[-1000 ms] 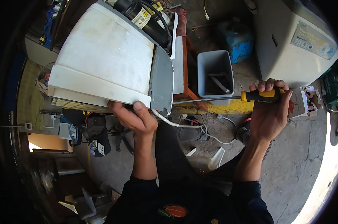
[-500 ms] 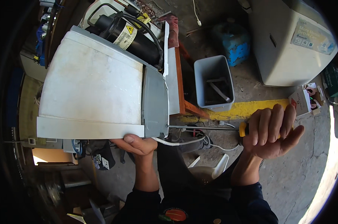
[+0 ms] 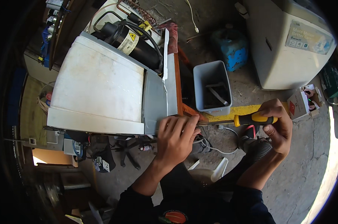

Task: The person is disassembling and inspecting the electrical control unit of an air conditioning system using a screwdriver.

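Note:
A white-and-grey appliance lies across the upper left with its black compressor and copper tubing exposed. My left hand has moved over the bottom corner of the grey side panel, fingers bent together around something they hide, near the screwdriver's shaft. My right hand grips the yellow-and-black handle of a screwdriver, whose metal shaft runs left toward that corner; its tip is hidden behind my left fingers. A white cable loops below on the floor.
An orange wooden stand supports the appliance. To the right are a grey bin, a blue container, a large pale appliance and an open carton. A white plastic chair sits low between my legs.
My left hand has left the appliance's lower edge and moved right onto the grey panel's corner. My right hand has changed its grip on the screwdriver, which sits slightly lower than a second ago.

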The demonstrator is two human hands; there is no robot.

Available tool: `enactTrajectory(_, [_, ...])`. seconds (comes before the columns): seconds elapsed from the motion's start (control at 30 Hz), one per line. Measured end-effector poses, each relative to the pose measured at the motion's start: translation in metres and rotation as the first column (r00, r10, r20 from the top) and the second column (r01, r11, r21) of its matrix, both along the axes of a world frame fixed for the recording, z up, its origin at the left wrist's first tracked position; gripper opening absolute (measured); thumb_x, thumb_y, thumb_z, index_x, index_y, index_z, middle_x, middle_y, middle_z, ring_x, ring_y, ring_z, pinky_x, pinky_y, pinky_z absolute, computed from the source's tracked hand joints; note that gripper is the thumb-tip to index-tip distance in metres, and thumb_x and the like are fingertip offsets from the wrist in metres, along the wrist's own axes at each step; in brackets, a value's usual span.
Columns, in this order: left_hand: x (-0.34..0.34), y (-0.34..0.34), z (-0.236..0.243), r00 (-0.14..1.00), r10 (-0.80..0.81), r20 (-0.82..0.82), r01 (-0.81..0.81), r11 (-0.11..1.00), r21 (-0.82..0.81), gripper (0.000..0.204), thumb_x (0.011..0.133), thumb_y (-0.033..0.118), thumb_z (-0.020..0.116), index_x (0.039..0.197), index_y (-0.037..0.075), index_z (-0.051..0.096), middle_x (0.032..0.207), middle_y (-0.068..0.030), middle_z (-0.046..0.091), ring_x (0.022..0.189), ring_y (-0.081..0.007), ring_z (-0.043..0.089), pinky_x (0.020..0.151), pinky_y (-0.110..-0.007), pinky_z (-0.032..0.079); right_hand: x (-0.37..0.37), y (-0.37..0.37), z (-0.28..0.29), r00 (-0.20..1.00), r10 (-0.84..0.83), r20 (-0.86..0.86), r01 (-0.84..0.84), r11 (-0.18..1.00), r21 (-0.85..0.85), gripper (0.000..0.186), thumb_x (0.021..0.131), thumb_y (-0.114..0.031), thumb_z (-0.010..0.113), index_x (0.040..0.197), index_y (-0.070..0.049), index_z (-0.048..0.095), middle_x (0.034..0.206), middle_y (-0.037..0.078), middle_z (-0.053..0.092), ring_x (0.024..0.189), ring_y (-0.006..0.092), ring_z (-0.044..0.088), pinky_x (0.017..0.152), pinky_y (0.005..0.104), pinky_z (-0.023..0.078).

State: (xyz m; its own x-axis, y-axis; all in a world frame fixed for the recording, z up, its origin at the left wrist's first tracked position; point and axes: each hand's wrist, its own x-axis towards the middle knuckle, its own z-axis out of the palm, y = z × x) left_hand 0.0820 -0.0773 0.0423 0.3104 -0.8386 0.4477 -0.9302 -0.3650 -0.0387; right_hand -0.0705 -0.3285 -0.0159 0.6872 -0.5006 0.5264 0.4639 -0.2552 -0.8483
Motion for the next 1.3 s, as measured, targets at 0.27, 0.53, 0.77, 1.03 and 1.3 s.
enactTrajectory(0.27, [0.007, 0.002, -0.023, 0.964, 0.040, -0.263, -0.057, 0.997, -0.059, 0.012, 0.087, 0.001, 0.073, 0.096, 0.007, 0.067, 0.083, -0.0028, 0.058, 0.075, -0.0199, 0.055, 0.073, -0.038, 0.047, -0.002, 0.016, 0.012, 0.971, 0.138, -0.197, -0.051, 0.919, 0.392, 0.021, 0.095, -0.020, 0.064, 0.099, 0.001, 0.065, 0.102, 0.012, 0.062, 0.083, 0.0192, 0.055, 0.077, 0.0294, 0.043])
enactTrajectory(0.53, [0.007, -0.005, -0.038, 0.979, 0.061, -0.196, -0.100, 0.976, -0.193, 0.013, 0.081, -0.002, 0.075, 0.088, 0.006, 0.067, 0.079, -0.0023, 0.056, 0.071, -0.0200, 0.052, 0.071, -0.036, 0.045, 0.008, 0.001, -0.015, 0.999, 0.043, -0.001, -0.043, 0.999, -0.007, 0.025, 0.095, -0.023, 0.066, 0.103, 0.001, 0.064, 0.103, 0.013, 0.061, 0.086, 0.0192, 0.054, 0.075, 0.0306, 0.044])
enactTrajectory(0.77, [0.006, -0.002, -0.048, 0.985, 0.112, -0.134, -0.140, 0.966, -0.217, 0.017, 0.079, -0.001, 0.078, 0.092, 0.007, 0.071, 0.083, -0.0014, 0.057, 0.072, -0.0182, 0.051, 0.071, -0.036, 0.045, 0.014, 0.009, 0.003, 0.989, -0.006, -0.150, 0.058, 0.938, 0.341, 0.020, 0.089, -0.016, 0.069, 0.100, -0.001, 0.062, 0.105, 0.013, 0.059, 0.088, 0.0199, 0.053, 0.074, 0.0321, 0.044])
enactTrajectory(1.03, [0.007, -0.001, -0.062, 1.000, 0.017, -0.011, -0.020, 0.899, -0.437, 0.031, 0.075, -0.010, 0.078, 0.103, 0.004, 0.075, 0.094, -0.0057, 0.064, 0.077, -0.0192, 0.056, 0.069, -0.034, 0.048, 0.020, 0.004, 0.002, 0.973, 0.041, -0.229, 0.035, 0.948, 0.317, 0.028, 0.085, -0.019, 0.072, 0.104, -0.001, 0.063, 0.101, 0.012, 0.059, 0.086, 0.0192, 0.051, 0.074, 0.0320, 0.045])
enactTrajectory(1.3, [0.004, 0.001, -0.056, 0.997, 0.067, -0.044, -0.079, 0.918, -0.389, 0.030, 0.075, -0.012, 0.076, 0.100, 0.003, 0.076, 0.099, -0.0090, 0.067, 0.084, -0.0241, 0.062, 0.073, -0.037, 0.052, 0.015, 0.014, 0.006, 0.991, -0.067, -0.116, 0.102, 0.940, 0.325, 0.040, 0.083, -0.029, 0.077, 0.107, 0.000, 0.063, 0.092, 0.010, 0.059, 0.072, 0.0162, 0.050, 0.070, 0.0285, 0.043])
